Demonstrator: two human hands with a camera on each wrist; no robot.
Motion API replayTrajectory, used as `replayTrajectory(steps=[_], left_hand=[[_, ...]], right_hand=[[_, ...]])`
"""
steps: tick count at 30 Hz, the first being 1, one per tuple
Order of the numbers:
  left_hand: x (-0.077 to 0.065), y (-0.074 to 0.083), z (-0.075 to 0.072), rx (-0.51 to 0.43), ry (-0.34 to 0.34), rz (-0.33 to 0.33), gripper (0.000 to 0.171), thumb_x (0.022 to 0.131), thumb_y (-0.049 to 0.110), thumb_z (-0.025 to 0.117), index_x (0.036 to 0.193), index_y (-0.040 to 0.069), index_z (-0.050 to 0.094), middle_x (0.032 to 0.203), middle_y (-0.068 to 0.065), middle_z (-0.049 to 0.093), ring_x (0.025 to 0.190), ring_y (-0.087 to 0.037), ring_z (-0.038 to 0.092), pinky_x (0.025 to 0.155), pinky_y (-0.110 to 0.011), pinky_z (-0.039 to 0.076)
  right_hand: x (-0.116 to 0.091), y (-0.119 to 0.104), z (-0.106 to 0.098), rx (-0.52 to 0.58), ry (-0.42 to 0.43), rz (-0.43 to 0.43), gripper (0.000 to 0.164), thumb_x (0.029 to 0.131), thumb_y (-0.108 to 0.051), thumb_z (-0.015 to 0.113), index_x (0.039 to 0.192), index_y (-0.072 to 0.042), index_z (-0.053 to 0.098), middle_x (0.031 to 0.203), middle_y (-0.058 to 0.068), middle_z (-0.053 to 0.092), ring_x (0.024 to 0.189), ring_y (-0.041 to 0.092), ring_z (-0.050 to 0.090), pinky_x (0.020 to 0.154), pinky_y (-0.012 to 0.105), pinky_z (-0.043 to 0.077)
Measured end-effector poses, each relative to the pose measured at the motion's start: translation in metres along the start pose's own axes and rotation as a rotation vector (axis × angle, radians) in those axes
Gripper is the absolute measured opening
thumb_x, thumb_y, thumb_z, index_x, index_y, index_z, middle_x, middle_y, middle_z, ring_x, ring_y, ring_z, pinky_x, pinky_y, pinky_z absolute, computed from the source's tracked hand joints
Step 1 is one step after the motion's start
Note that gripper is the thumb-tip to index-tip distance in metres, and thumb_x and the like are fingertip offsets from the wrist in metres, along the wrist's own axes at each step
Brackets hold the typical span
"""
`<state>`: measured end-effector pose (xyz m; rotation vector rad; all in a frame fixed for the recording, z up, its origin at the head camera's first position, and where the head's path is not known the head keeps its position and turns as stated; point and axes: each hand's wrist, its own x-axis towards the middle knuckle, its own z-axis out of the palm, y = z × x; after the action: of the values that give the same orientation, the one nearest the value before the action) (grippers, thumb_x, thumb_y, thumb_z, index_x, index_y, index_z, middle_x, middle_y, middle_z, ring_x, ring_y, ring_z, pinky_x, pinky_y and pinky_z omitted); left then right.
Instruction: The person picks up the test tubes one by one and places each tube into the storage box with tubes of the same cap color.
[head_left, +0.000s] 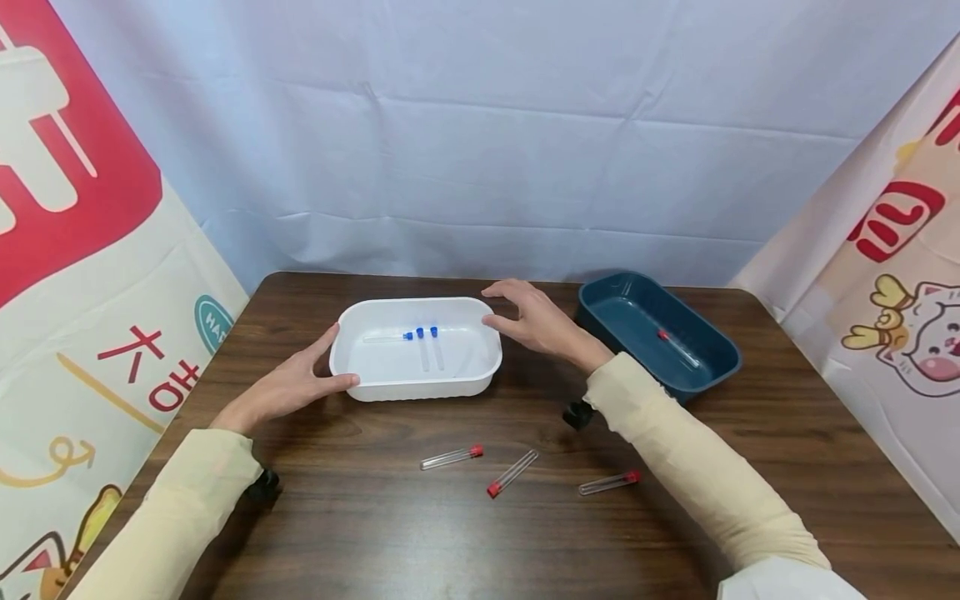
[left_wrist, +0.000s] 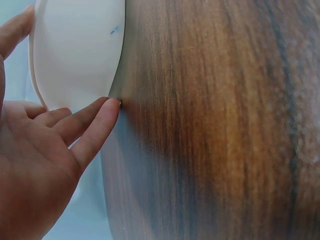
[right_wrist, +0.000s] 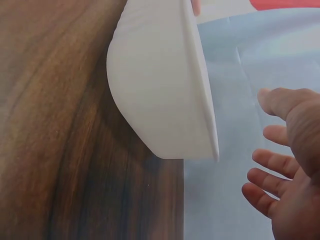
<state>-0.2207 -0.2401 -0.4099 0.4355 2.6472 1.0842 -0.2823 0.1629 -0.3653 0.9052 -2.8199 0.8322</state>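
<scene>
A white tray (head_left: 416, 390) stands on the table with three blue-capped test tubes (head_left: 422, 350) lying in it. At its left end is my left hand (head_left: 288, 387), the thumb at the front rim and the fingers along the end wall. In the left wrist view, those fingers (left_wrist: 95, 127) are nearly straight against the tray's outside. My right hand (head_left: 536, 321) is at the tray's right end, thumb and fingers spread. The right wrist view shows it apart from the tray wall (right_wrist: 155, 85), holding nothing.
A dark blue tray (head_left: 708, 386) stands behind the right forearm, holding one red-capped test tube (head_left: 678, 347). Three more lie nearer: a left tube (head_left: 450, 458), a middle tube (head_left: 513, 472) and a right tube (head_left: 609, 482). A pale curtain (head_left: 487, 167) hangs behind the table.
</scene>
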Motion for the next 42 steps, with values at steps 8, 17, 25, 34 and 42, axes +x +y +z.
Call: replayTrajectory(steps=[8, 17, 25, 34, 42], left_hand=[[0.0, 0.001, -0.001, 0.001, -0.006, -0.001, 0.111, 0.094, 0.06, 0.067, 0.167, 0.015, -0.003, 0.171, -0.02, 0.009, 0.153, -0.045, 0.02, 0.115, -0.069, 0.027], [0.001, 0.001, -0.001, 0.013, -0.009, -0.007, 0.111, 0.095, 0.06, 0.067, 0.167, 0.015, -0.004, 0.171, -0.02, 0.008, 0.153, -0.045, 0.018, 0.116, -0.068, 0.024], [0.002, 0.0, -0.001, 0.011, -0.012, -0.001, 0.11, 0.096, 0.058, 0.067, 0.167, 0.016, -0.005, 0.171, -0.021, 0.009, 0.153, -0.045, 0.019, 0.116, -0.067, 0.025], [0.001, 0.002, -0.003, 0.021, -0.013, -0.002, 0.111, 0.095, 0.06, 0.067, 0.167, 0.014, -0.004, 0.171, -0.02, 0.009, 0.153, -0.044, 0.019, 0.117, -0.067, 0.023], [0.001, 0.001, -0.002, 0.017, -0.016, -0.01, 0.109, 0.096, 0.057, 0.067, 0.167, 0.014, -0.003, 0.171, -0.02, 0.008, 0.153, -0.044, 0.018, 0.117, -0.067, 0.023]], right_hand=[[-0.023, -0.003, -0.012, 0.032, 0.05, -0.029, 0.046, 0.1, -0.028, 0.072, 0.14, -0.008, 0.062, 0.142, 0.013, 0.058, 0.129, 0.032, 0.055, 0.097, 0.051, 0.051], [-0.049, -0.006, -0.021, 0.036, 0.083, -0.036, 0.043, 0.099, -0.03, 0.073, 0.138, -0.012, 0.065, 0.139, 0.009, 0.061, 0.117, 0.025, 0.06, 0.091, 0.046, 0.054], [-0.074, -0.007, -0.029, 0.051, 0.132, -0.043, 0.039, 0.099, -0.026, 0.074, 0.135, -0.011, 0.067, 0.137, 0.009, 0.063, 0.096, 0.024, 0.061, 0.078, 0.042, 0.053], [-0.097, -0.002, -0.033, 0.037, 0.19, -0.034, 0.037, 0.098, -0.02, 0.075, 0.133, -0.009, 0.068, 0.134, 0.009, 0.064, 0.088, 0.018, 0.059, 0.074, 0.045, 0.053], [-0.118, 0.0, -0.042, 0.044, 0.213, -0.02, 0.036, 0.098, -0.014, 0.073, 0.133, -0.007, 0.067, 0.13, 0.009, 0.065, 0.092, 0.021, 0.063, 0.075, 0.044, 0.054]])
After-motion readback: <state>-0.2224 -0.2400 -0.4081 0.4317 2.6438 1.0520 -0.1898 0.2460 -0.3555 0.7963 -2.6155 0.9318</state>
